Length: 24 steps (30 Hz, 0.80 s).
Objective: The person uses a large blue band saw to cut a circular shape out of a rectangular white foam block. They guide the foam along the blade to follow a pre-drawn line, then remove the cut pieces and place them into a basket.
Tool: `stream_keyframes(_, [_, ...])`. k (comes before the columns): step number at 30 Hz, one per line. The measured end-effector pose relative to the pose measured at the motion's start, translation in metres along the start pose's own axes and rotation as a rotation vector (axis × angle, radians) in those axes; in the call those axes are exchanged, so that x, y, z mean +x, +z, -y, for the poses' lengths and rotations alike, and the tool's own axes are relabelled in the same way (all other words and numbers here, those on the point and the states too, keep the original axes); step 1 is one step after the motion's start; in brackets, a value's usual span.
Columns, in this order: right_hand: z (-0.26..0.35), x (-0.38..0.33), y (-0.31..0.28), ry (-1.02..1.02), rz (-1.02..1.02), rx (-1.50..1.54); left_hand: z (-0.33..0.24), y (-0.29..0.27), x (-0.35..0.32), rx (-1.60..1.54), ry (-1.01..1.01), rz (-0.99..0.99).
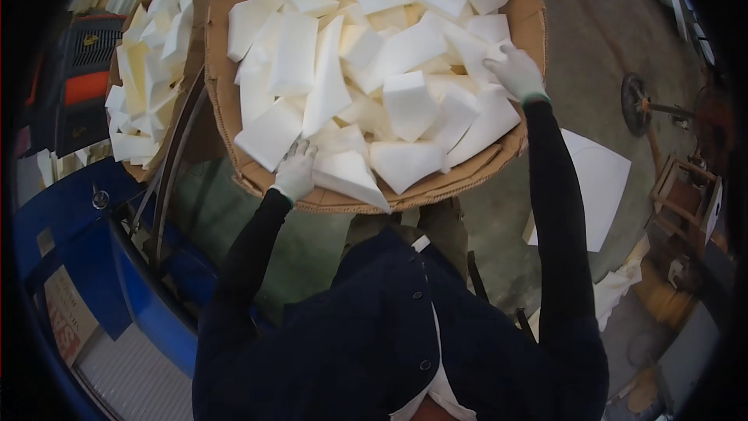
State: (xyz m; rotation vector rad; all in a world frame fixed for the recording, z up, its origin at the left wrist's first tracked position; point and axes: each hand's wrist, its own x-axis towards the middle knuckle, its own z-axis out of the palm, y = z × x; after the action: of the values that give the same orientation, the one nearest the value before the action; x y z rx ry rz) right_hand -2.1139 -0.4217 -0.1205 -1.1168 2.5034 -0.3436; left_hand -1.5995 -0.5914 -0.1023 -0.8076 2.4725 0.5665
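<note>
A large brown cardboard box stands in front of me, heaped with white and cream foam offcuts. My left hand, in a white glove, lies at the near left rim with its fingers apart. Its fingertips rest between two foam pieces, one being a wedge-shaped piece that pokes over the near rim. At the right side, my right hand, gloved too, reaches over the rim onto the foam. Its fingers look apart on a small piece; neither hand grips anything that I can make out.
Left of the box stands a second carton of foam offcuts, beside a curved dark metal bar. Blue machinery fills the lower left. A white sheet lies on the floor to the right, near a wheel and a wooden frame.
</note>
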Motion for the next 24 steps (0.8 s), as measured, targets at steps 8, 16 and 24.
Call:
stream_keyframes(8, [-0.03,-0.336,0.024,0.373,-0.213,0.219,-0.064,0.054,0.004,-0.224,0.203,-0.36])
stream_keyframes(16, [-0.015,-0.609,0.132,1.003,0.263,0.465,-0.089,0.124,0.113,-0.015,0.327,-0.539])
stream_keyframes(24, [-0.035,-0.627,0.152,1.23,0.132,0.756,-0.077,0.082,-0.005,-0.086,0.295,0.033])
